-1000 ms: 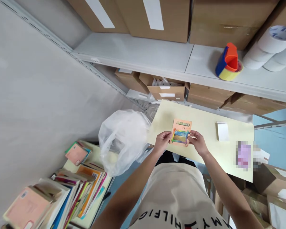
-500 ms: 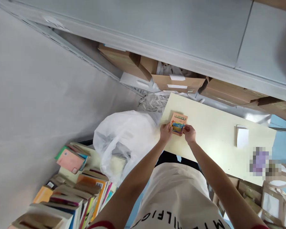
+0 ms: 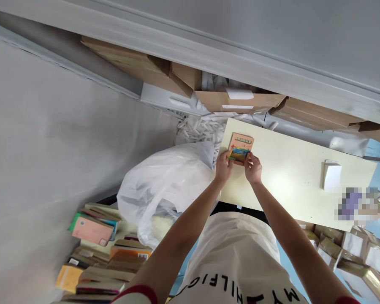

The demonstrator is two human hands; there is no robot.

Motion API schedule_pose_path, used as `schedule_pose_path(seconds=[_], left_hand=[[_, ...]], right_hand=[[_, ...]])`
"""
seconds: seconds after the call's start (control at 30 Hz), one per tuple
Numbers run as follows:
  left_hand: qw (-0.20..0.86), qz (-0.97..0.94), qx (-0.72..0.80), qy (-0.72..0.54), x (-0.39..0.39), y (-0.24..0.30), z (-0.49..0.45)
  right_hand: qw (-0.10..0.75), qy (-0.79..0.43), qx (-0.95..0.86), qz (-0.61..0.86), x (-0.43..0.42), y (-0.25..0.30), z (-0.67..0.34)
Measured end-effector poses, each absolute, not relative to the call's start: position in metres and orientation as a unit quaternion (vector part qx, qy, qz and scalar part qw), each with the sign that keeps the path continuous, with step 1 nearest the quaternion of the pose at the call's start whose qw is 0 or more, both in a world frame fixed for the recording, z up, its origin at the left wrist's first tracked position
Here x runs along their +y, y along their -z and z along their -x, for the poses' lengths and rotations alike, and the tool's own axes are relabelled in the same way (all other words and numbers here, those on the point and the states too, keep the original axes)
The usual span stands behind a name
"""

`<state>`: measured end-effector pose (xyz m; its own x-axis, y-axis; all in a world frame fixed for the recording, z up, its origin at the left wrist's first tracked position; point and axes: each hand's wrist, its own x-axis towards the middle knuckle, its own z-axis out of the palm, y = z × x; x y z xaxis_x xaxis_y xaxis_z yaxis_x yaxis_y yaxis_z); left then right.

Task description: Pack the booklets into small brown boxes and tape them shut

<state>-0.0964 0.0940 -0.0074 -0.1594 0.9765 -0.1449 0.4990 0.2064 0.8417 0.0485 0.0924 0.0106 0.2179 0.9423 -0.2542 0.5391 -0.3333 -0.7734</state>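
A small orange book [image 3: 241, 147] with a colourful picture on its cover is held over the cream table [image 3: 281, 169], near its left end. My left hand [image 3: 224, 166] grips the book's lower left edge, fingers closed. On the opposite side, my right hand [image 3: 253, 167] pinches the lower right edge between thumb and fingers. The cover faces up toward me, its title at the far end. Whether the book's underside touches the tabletop, I cannot tell.
A white plastic bag [image 3: 164, 181] bulges left of the table. Stacked books [image 3: 93, 230] lie at lower left. White paper slips [image 3: 332, 177] sit toward the table's right end. Cardboard boxes [image 3: 240, 101] line the shelf behind; wrapped packages [image 3: 354, 245] lie at lower right.
The view has shifted and turned a little. Both hands keep hold of the book, which appears slightly farther up and to the right.
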Motion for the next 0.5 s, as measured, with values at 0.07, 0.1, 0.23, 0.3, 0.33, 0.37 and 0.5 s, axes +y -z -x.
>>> schedule_pose_path(seconds=[0.07, 0.1, 0.23, 0.3, 0.33, 0.37, 0.5], left_hand=[[0.351, -0.545, 0.682, -0.339, 0.103, 0.011, 0.098], [0.345, -0.548, 0.68, -0.344, 0.106, 0.012, 0.099], [0.334, -0.558, 0.674, -0.352, 0.108, 0.014, 0.099], [0.334, -0.559, 0.673, -0.35, 0.107, 0.015, 0.099], [0.335, -0.557, 0.675, -0.349, 0.107, 0.016, 0.099], [0.336, -0.555, 0.677, -0.348, 0.107, 0.018, 0.098], [0.322, -0.559, 0.682, -0.345, 0.105, 0.014, 0.099]], right_hand=[[0.281, -0.357, -0.523, 0.721, 0.102, -0.009, -0.047], [0.282, -0.355, -0.529, 0.717, 0.105, -0.009, -0.046], [0.28, -0.35, -0.544, 0.709, 0.108, -0.007, -0.047], [0.282, -0.347, -0.546, 0.709, 0.109, -0.005, -0.048], [0.283, -0.345, -0.546, 0.709, 0.109, -0.004, -0.048], [0.284, -0.346, -0.545, 0.709, 0.11, -0.002, -0.047], [0.296, -0.351, -0.539, 0.706, 0.11, -0.012, -0.039]])
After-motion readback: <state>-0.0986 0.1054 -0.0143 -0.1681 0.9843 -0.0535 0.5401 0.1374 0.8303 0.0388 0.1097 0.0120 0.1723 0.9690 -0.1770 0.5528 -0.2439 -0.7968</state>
